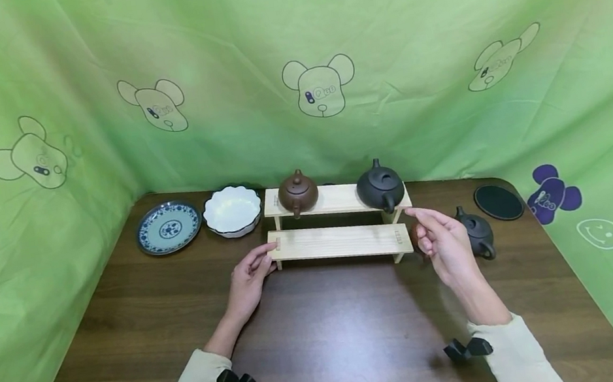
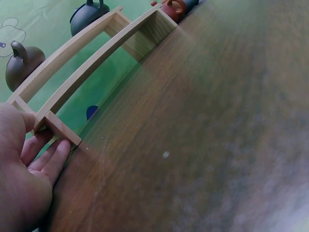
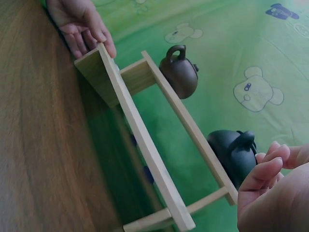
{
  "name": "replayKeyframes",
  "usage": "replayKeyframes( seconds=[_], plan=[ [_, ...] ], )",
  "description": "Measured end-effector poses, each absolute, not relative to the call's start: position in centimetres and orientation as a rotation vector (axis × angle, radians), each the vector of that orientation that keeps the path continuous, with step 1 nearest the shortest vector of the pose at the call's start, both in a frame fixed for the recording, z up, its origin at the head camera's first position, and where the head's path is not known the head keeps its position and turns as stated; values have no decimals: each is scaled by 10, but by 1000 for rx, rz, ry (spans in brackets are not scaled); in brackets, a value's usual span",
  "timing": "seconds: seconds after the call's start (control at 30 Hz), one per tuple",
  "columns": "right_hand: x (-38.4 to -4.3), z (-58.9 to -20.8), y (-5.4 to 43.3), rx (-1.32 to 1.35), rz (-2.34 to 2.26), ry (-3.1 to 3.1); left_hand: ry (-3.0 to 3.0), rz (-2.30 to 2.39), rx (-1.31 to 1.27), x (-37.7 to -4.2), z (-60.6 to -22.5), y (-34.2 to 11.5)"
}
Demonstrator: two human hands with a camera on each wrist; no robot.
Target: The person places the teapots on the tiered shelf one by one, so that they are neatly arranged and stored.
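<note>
On bench (image 1: 330, 346), steady lower wooden stand (image 1: 338, 242), pinched in left hand (image 1: 248, 283); keep right hand (image 1: 447, 246), curled, empty, off upper black teapot (image 1: 378, 187).

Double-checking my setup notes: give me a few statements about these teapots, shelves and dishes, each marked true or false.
1. The left grip holds the left end of the front shelf. True.
2. The brown teapot stands on the rear shelf. True.
3. No other teapot shares that shelf. False: a black teapot does.
4. The white scalloped dish sits between the blue patterned plate and the shelves. True.
5. Every teapot is on a shelf. False: a second black teapot stands on the table, right of the shelves.
</note>
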State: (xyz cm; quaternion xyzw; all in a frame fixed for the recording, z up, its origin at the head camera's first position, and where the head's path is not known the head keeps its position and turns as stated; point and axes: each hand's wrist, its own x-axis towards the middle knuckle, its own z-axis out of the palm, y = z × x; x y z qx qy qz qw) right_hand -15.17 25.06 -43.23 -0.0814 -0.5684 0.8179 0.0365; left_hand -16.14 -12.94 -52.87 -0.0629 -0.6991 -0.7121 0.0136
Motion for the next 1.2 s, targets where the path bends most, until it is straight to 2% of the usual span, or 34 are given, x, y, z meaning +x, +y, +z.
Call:
replayKeyframes(
  seconds=[1.2],
  plan=[
    [-105, -464, 290, -254, 2442, -1817, -2188, -2193, -209, -163, -533, -131]
  ],
)
